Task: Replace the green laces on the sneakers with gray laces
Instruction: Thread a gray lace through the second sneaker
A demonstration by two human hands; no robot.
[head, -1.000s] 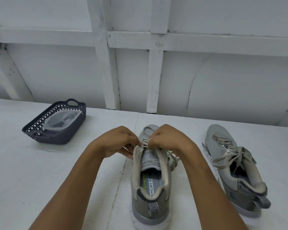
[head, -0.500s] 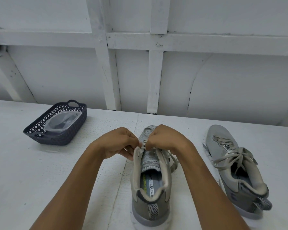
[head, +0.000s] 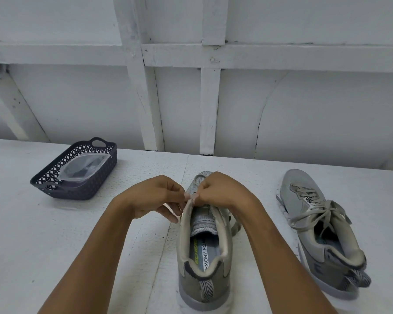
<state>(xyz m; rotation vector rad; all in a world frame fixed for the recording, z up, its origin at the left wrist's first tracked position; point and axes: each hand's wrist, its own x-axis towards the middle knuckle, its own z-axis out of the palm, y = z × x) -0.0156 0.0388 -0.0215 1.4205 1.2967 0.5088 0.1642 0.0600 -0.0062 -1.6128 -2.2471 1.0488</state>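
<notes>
At frame centre, the left hand and right hand pinch curled fingers on the lace at the gray sneaker's top eyelet; a slack pinch could let it slip out.

Bare left hand, bare right hand, bare forearms

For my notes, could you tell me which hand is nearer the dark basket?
Left. The left hand is right of the dark basket; the right hand lies farther right.
</notes>
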